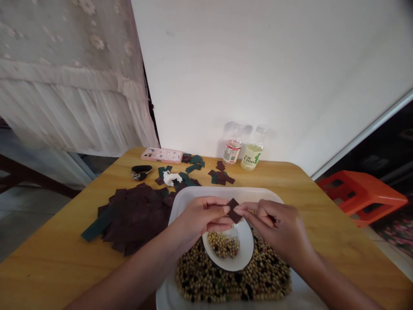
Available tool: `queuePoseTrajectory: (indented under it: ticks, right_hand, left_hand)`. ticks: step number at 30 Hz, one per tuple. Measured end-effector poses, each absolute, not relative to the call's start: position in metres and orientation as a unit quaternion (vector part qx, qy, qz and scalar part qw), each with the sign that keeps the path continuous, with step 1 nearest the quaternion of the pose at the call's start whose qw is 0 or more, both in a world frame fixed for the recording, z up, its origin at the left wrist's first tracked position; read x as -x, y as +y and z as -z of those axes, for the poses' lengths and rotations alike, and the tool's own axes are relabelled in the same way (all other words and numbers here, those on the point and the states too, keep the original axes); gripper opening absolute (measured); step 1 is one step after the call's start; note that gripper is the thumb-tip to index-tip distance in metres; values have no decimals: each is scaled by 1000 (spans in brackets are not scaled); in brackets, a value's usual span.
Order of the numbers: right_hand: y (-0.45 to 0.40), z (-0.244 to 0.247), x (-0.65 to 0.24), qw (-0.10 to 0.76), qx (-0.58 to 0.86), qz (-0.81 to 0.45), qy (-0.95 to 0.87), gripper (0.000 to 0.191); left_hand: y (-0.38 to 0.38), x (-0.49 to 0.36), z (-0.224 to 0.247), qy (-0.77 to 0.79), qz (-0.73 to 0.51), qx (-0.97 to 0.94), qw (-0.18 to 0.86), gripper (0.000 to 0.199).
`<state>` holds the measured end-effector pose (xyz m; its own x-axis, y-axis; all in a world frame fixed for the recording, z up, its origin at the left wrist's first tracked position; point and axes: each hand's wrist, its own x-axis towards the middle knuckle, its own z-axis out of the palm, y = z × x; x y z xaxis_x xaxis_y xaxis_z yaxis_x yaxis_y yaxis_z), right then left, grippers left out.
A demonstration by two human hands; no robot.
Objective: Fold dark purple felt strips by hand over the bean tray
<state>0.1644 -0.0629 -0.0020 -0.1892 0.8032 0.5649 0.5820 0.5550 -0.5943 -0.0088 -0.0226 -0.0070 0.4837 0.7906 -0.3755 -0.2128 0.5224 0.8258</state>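
A small dark brown square piece is held between my two hands, above a white bowl. My left hand grips its left side between thumb and fingers. At its right corner, my right hand pinches with thumb and forefinger. Light beads and a few dark ones lie in the bowl. The bowl rests on many tan and black beads filling a white tray. Left of the tray is a heap of dark brown pieces with a green strip.
On the wooden table, a pink phone, black key fob and white crumpled tissue lie beyond the heap. Two bottles, one red-labelled and one green-labelled, stand by the wall. An orange stool is at right.
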Motion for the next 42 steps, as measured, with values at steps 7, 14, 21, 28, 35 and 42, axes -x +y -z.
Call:
queuePoseTrajectory:
  ticks: [7, 14, 21, 28, 35, 42]
  right_hand:
    - [-61, 1, -163, 439, 434, -112, -779, 43]
    - [-62, 1, -164, 431, 428, -104, -788, 42]
    - [-63, 3, -165, 440, 442, -97, -776, 43]
    - [-63, 3, -165, 445, 465, -100, -759, 43]
    - [-62, 2, -164, 447, 452, -95, -767, 43]
    - [-63, 2, -164, 432, 429, -100, -787, 42]
  left_hand:
    - [-24, 8, 7, 396, -332, -356, 779, 21]
    - [-24, 8, 6, 394, -319, -369, 779, 22]
    - [-23, 8, 5, 386, -343, -351, 781, 18]
    - [-24, 8, 6, 374, -343, -347, 789, 18]
    - [-24, 7, 5, 377, -347, -342, 787, 18]
    - [-24, 8, 6, 384, -346, -344, 784, 19]
